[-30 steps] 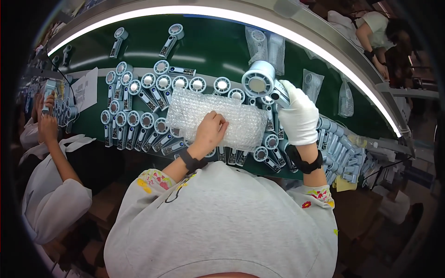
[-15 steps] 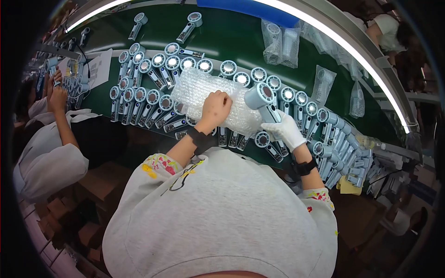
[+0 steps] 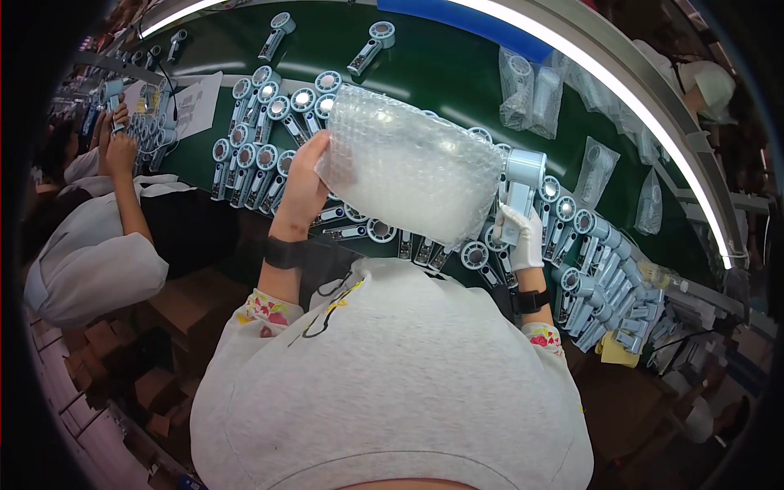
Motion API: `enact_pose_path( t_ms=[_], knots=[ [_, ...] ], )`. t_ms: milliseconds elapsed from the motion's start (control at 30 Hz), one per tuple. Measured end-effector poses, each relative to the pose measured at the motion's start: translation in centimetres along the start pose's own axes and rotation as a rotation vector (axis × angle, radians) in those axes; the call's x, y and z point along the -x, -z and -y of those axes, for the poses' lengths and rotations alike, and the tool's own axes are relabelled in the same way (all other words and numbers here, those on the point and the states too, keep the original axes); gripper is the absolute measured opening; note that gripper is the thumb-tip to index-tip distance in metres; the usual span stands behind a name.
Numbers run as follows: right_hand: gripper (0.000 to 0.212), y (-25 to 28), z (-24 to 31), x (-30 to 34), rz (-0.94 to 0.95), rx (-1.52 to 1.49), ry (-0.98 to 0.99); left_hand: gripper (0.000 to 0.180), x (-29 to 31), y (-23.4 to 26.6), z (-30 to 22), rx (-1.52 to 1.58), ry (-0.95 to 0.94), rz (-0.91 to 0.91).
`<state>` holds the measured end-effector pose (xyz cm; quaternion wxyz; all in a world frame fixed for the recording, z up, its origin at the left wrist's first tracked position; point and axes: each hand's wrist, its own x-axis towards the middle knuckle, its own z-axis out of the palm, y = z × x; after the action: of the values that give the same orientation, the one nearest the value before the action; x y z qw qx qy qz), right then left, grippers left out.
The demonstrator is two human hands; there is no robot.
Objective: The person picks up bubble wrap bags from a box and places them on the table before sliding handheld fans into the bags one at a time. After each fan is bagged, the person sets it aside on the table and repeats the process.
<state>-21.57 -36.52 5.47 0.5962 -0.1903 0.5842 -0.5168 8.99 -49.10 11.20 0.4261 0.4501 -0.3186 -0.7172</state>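
Note:
My bare left hand (image 3: 300, 189) grips the left edge of a bubble-wrap bag (image 3: 416, 167), raised over the table and spread wide in front of me. My right hand (image 3: 527, 245), in a white glove, is closed round the handle of a light blue handheld fan (image 3: 526, 168), its round head upward. The fan stands beside the bag's right edge; whether they touch I cannot tell. Under and around the bag, rows of similar fans (image 3: 265, 157) lie on the green table (image 3: 457, 98), partly hidden by it.
Several bubble-wrapped fans (image 3: 516, 88) lie at the far right beside a blue panel (image 3: 474, 24). More fans (image 3: 600, 265) crowd the right side. Two fans (image 3: 372, 49) lie at the back. At left another person's hands (image 3: 121, 147) hold a fan. A lamp strip arches overhead.
My left hand has moved left and taken the bag by its edge, lifting and spreading it. My right hand has shifted right and turned the fan.

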Motion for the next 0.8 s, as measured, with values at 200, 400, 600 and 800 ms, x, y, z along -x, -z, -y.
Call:
enact_pose_path(
  t_ms=[200, 400, 600, 800],
  knots=[
    [0.025, 1.4, -0.9, 1.9, -0.195, -0.052, 0.116, 0.023, -5.4, 4.1, 5.3, -1.075, -0.082, -0.276],
    [0.024, 1.9, -1.3, 4.3, -0.309, -0.025, 0.103, 0.016, -4.8, 1.3, 6.4, -1.661, -1.017, -0.431],
    [0.024, 2.6, -2.0, 4.3, -0.291, 0.021, 0.051, 0.025, -1.6, -3.6, 9.1, -0.974, -0.363, 0.357],
    [0.022, 0.6, -0.2, 4.6, -0.197, 0.193, -0.084, 0.018, -1.4, -3.5, 12.3, -1.265, -0.632, 0.325]
  ],
)
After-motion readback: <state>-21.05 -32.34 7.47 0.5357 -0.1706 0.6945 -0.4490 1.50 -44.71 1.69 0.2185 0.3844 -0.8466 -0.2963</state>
